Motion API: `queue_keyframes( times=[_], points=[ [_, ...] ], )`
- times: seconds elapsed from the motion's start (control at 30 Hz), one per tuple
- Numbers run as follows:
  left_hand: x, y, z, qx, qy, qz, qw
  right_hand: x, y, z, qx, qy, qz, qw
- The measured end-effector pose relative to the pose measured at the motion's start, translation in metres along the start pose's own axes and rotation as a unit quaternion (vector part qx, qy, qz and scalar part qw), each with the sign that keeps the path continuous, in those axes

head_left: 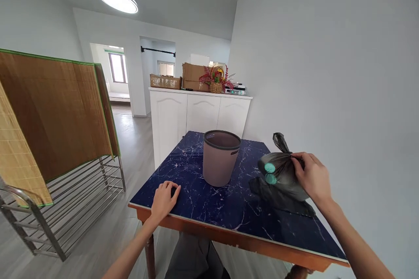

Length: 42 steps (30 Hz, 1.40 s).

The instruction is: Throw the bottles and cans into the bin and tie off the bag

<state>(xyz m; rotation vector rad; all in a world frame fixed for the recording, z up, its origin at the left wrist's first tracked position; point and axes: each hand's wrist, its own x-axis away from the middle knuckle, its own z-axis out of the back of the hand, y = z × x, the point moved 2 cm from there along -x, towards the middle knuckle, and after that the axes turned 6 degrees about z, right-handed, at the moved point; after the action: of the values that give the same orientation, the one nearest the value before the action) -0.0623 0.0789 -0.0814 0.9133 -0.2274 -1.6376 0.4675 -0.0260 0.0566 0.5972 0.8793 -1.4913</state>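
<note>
My right hand [310, 173] pinches the gathered neck of a black plastic bag [288, 178] at the right of the table. The bag's tied top loop stands up beyond my fingers, and two teal round patches show on its side. Its lower part spreads dark over the tabletop; what is inside cannot be made out. At the left front edge, my left hand [165, 198] rests on the table, fingers loosely bent, a gap between thumb and forefinger, holding nothing visible. Between the hands, a mauve trash can [218, 165] with a dark rim stands upright, touched by neither.
The blue marble-patterned table [209, 213] has a wooden edge and stands beside the right wall. Behind it, a white cabinet [186, 113] carries cardboard boxes [196, 74] and a flower basket [216, 86]. A metal rack [78, 200] draped with a bamboo mat [59, 113] stands left.
</note>
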Motion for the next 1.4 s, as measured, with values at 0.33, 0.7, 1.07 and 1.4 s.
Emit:
queue_keyframes(
  times=[0.33, 0.7, 1.07, 1.4],
  points=[
    [0.002, 0.001, -0.008, -0.110, 0.022, -0.034, 0.993, -0.033, 0.078, -0.130, 0.075, -0.087, -0.080, 0.990],
    [0.004, 0.004, -0.010, -0.133, 0.016, -0.037, 0.990, -0.041, 0.095, -0.196, 0.110, -0.150, -0.118, 0.975],
    [0.005, 0.001, -0.012, -0.158, 0.009, -0.050, 0.986, -0.018, 0.089, -0.220, 0.089, -0.199, -0.123, 0.968],
    [0.006, 0.002, -0.012, -0.152, 0.032, -0.057, 0.986, 0.113, 0.041, -0.169, 0.073, -0.132, -0.091, 0.984]
  ],
)
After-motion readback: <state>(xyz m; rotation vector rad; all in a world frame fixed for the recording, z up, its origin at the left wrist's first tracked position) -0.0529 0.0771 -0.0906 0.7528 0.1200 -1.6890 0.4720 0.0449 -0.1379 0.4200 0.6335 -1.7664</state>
